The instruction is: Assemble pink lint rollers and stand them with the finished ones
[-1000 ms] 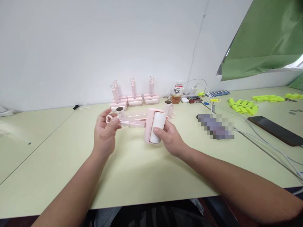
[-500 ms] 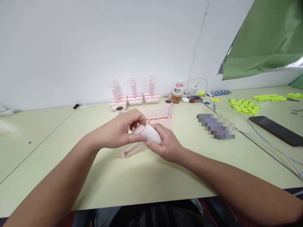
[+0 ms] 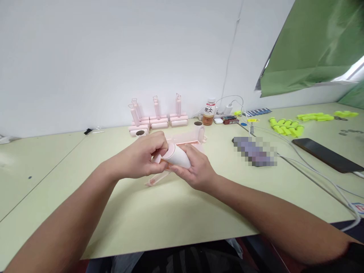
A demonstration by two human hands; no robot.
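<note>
My right hand point(image 3: 199, 167) is wrapped round a white lint roller point(image 3: 179, 156) with a pale pink end. The roller tilts, its pink end facing my left hand point(image 3: 148, 153). At that end my left fingers are closed on a small pale pink piece point(image 3: 156, 158), mostly hidden by the fingers. I cannot tell whether this piece is still joined to the roller. Below my hands a clear pink handle point(image 3: 157, 178) lies on the table. Just behind them is an opened pink case point(image 3: 186, 137), partly covered by my hands.
Several pink lint rollers point(image 3: 159, 123) with upright handles stand along the wall. Paper-cored rolls point(image 3: 140, 133) are near them. To the right are a drink bottle point(image 3: 209, 112), a blurred-out object point(image 3: 254, 151), a phone point(image 3: 327, 154), white cables point(image 3: 307, 167) and yellow-green pieces point(image 3: 286, 127).
My left fingers have moved slightly left, bringing the pale pink piece into view beside the roller's end. The roller has turned a little, showing more of its pink end. The whole view has shifted slightly.
</note>
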